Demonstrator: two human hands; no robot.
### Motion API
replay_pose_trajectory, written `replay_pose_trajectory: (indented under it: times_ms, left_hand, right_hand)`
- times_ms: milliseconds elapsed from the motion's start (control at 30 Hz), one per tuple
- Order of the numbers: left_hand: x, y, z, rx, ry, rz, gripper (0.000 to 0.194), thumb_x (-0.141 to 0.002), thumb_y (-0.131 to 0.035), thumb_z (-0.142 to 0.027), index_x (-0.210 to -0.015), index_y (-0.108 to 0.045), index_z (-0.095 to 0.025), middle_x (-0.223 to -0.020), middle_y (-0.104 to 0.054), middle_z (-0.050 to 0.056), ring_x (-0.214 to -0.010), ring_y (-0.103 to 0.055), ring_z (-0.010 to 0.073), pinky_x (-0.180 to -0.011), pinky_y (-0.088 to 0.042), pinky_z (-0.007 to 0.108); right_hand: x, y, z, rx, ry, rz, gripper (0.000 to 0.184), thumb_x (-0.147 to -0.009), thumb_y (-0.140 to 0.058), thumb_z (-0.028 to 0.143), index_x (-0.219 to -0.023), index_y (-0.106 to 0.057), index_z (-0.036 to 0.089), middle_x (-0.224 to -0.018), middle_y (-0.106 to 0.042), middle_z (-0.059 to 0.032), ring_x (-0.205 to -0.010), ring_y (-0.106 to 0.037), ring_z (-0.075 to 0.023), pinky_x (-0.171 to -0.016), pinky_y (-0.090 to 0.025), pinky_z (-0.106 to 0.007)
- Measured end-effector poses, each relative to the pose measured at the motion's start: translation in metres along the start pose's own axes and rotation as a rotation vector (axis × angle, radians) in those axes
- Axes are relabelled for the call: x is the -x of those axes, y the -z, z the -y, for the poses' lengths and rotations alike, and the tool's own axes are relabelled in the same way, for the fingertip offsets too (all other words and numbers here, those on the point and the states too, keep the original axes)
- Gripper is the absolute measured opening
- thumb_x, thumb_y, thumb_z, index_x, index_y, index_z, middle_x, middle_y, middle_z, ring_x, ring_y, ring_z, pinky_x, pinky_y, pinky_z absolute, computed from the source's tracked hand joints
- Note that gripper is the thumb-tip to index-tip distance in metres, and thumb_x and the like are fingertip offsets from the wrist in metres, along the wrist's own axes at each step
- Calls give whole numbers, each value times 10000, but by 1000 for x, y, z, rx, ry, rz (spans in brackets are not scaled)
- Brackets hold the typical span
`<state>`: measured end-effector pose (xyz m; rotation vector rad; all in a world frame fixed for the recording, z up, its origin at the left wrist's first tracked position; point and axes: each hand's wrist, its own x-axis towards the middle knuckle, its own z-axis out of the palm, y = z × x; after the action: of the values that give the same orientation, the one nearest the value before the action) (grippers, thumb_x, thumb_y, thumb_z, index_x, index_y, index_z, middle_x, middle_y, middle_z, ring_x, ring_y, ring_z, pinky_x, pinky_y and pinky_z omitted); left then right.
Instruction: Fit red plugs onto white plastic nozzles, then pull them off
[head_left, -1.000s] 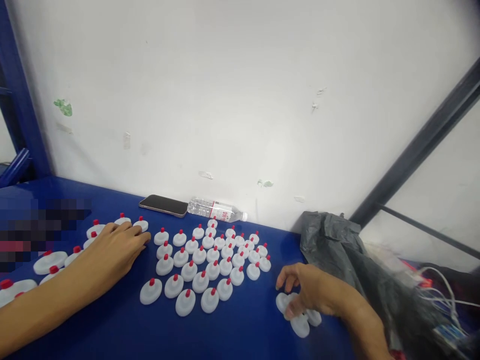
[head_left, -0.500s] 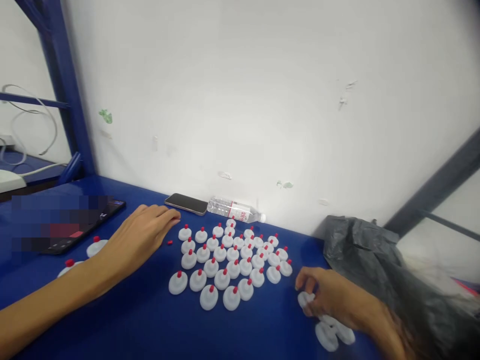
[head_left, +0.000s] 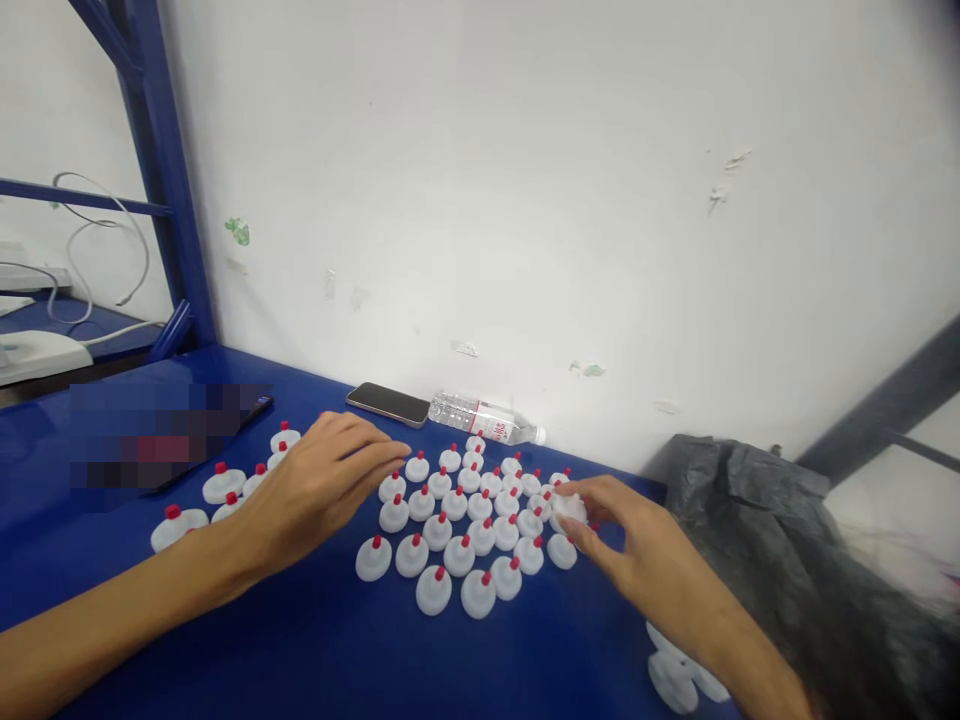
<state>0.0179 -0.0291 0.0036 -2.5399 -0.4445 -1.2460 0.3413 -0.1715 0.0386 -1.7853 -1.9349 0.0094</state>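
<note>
Several white caps with red tips [head_left: 461, 520] stand in rows on the blue table [head_left: 315, 650]. My left hand [head_left: 326, 485] lies at the left side of the rows, fingers stretched towards the nearest caps, holding nothing that I can see. My right hand [head_left: 630, 535] is at the right edge of the rows and pinches a white cap [head_left: 570, 508] between thumb and fingers. A few plain white caps [head_left: 679, 675] lie under my right forearm near the table's front.
More red-tipped caps [head_left: 225, 485] lie at the left. A phone [head_left: 388, 403] and a lying water bottle [head_left: 484, 419] rest against the white wall. A dark plastic bag [head_left: 757, 540] fills the right side. Blue frame posts stand at the left.
My right hand has come up from the loose white caps with one cap to the right edge of the rows. My left hand has shifted right, up to the rows.
</note>
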Motion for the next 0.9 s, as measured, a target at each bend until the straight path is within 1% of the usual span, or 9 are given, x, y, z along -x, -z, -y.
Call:
replay_pose_trajectory:
  times_ms: [100,167,267,367,467,533,700,800,900]
  left_hand:
    - [6,-4,-13,119,-28,41,295,-953,-558,-95,-1217,-594,-221,-960,-713,58,-883,-606,198,-795,-471,383]
    - [11,-7,-25,199,-23,87,358,-945,-536,-76,-1257,-579,-248,-971,-715,66,-887,-613,209,-792,-496,401]
    - [17,-10,-42,286,-21,138,448,-922,-527,-56,-1312,-552,-276,-1001,-728,75,-916,-640,232,-822,-527,448]
    - [20,-12,-52,331,-27,157,537,-897,-536,-36,-1372,-510,-286,-1018,-740,84,-947,-660,247,-857,-545,473]
    - [20,-13,-56,370,-56,205,585,-892,-525,-15,-1406,-483,-290,-1031,-744,91,-973,-662,242,-855,-557,467]
    - [19,-14,-57,386,-64,209,595,-893,-523,-14,-1414,-477,-299,-1010,-748,88,-958,-663,239,-836,-561,462]
    - [16,-13,-62,392,-43,190,506,-899,-560,-43,-1342,-537,-285,-987,-748,74,-928,-669,224,-823,-559,425]
    - [15,-12,-62,394,-16,193,460,-905,-553,-45,-1300,-560,-282,-977,-740,72,-893,-665,221,-807,-553,419]
    - [17,-16,-58,380,21,152,416,-914,-564,-66,-1268,-574,-284,-935,-726,67,-849,-644,231,-775,-533,432]
  right_hand:
    - [3,-15,17,67,125,-75,278,-950,-553,345,-1213,-623,291,-1109,-711,-29,-997,-692,-220,-862,-588,-382]
    - [5,-26,30,87,236,-139,377,-948,-566,310,-1323,-547,281,-1113,-709,-41,-996,-692,-217,-865,-589,-375]
    - [8,-40,50,123,441,-235,525,-939,-596,313,-1431,-421,259,-1048,-728,-47,-893,-704,-214,-806,-602,-360]
    - [8,-50,65,154,567,-240,538,-927,-597,291,-1429,-414,223,-968,-740,-33,-804,-699,-211,-753,-600,-358]
    - [8,-53,71,153,609,-235,535,-904,-608,260,-1404,-440,170,-931,-740,-33,-770,-692,-209,-734,-590,-362]
    - [8,-54,70,171,612,-229,525,-898,-619,259,-1387,-456,162,-931,-741,-33,-777,-694,-214,-740,-586,-369]
    - [8,-56,71,186,626,-222,477,-924,-599,244,-1381,-474,191,-971,-753,-18,-818,-705,-203,-766,-588,-360]
    - [8,-55,73,158,645,-255,428,-937,-577,226,-1357,-497,210,-987,-762,-19,-839,-721,-208,-768,-596,-354]
    - [9,-55,73,85,631,-304,408,-945,-567,214,-1345,-489,221,-1053,-760,-27,-890,-735,-206,-802,-613,-342]
